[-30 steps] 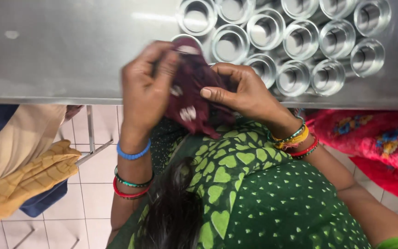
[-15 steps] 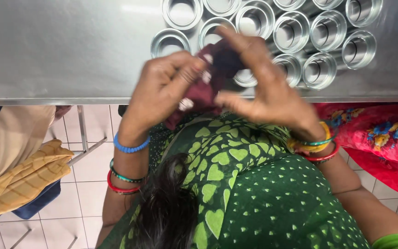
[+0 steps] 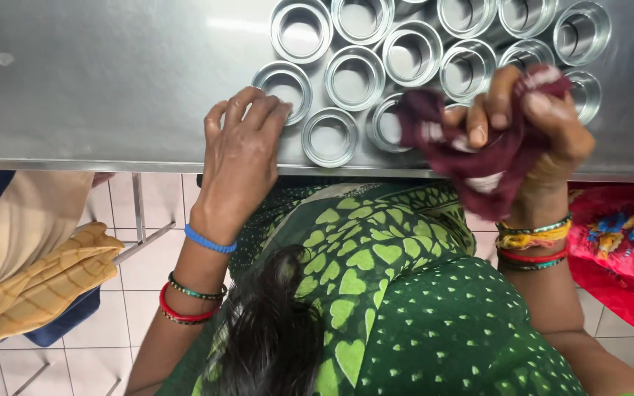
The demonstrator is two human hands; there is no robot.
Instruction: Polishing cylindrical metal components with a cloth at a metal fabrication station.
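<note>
A crumpled dark maroon cloth with pale printed patches [image 3: 478,158] is hanging in loose folds from the right hand [image 3: 530,125], bunched at the top and trailing down over the front edge of the brushed stainless-steel bench [image 3: 111,81]. I am seeing it held just above the near row of round, shallow, shiny metal tins [image 3: 354,77], which are standing open side up in close rows at the far right of the bench.

Half a second ago both hands were working the cloth together at the middle of the view; now they are apart. The cloth is travelling with the right hand alone, over to the right, and the left hand [image 3: 240,158] is coming down onto the bench.

The right hand is clamped on the cloth, fingers curled tight around the bunched fabric, wrist bent, striped green, yellow and red bangles [image 3: 533,242] showing below it. The left hand is lying palm down and empty, fingers loosely spread, their tips touching the rim of the nearest metal tin [image 3: 282,86] at the left end of the rows. I am reading its forearm as reaching straight up from the green heart-print garment [image 3: 376,293], a blue band [image 3: 209,240] circling the wrist.
</note>
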